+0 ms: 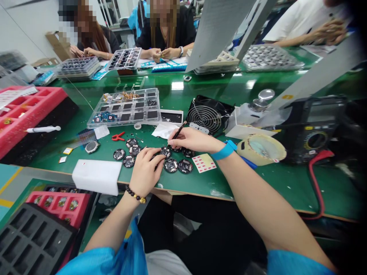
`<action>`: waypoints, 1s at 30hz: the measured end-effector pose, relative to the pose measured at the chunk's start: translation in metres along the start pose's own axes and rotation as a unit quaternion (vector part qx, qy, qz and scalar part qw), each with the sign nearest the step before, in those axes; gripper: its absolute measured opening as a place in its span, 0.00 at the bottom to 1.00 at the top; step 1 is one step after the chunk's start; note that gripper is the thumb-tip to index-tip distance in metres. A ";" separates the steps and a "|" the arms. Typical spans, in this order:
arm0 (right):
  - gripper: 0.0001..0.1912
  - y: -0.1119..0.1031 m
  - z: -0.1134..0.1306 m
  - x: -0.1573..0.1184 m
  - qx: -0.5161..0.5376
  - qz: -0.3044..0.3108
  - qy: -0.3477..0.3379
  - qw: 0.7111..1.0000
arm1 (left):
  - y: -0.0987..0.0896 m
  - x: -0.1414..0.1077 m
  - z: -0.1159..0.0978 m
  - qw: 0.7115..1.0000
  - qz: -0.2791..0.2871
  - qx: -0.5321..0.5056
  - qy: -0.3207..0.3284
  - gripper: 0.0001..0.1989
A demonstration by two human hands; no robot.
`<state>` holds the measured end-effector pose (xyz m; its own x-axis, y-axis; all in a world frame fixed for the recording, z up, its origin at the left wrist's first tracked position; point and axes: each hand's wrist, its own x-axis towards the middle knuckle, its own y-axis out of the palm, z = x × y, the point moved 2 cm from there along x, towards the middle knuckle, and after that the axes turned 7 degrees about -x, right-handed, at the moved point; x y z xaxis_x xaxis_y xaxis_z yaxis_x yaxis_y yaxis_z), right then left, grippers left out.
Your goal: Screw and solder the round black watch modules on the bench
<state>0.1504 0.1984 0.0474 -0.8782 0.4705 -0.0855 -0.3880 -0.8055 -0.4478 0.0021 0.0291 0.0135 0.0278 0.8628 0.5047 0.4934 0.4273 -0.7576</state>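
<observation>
My left hand point(146, 168) rests on the green bench, its fingertips closed on the edge of a small round electronic module point(165, 152). In my right hand point(186, 139) is a pair of black tweezers point(179, 131), gripped like a pen, with the tips pointing down at that module. Other round modules point(171, 165) lie around both hands, several on the left and several on the right. Just right of them is a pale sticker sheet point(204, 163) with red marks. The module under my fingers is partly hidden.
A clear compartment box point(126, 108) of parts, red pliers point(118, 136) and a black fan point(206, 114) stand behind my hands. White foam point(96, 176) lies left at the bench edge. A yellowish bowl point(261, 149) and a multimeter point(318, 130) are right. Several people sit opposite.
</observation>
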 end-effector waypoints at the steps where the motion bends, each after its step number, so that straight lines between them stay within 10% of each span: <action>1: 0.14 0.001 -0.001 0.001 0.003 0.000 0.001 1.000 | 0.000 0.000 0.000 1.000 0.000 0.000 0.000 0.09; 30: 0.07 0.001 0.001 0.003 0.038 -0.025 0.028 0.999 | 0.001 0.000 0.002 1.000 -0.004 -0.008 0.002 0.08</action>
<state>0.1472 0.1989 0.0478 -0.8406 0.5291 -0.1156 -0.4533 -0.8042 -0.3844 0.0011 0.0299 0.0114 0.0264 0.8583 0.5124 0.5068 0.4303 -0.7470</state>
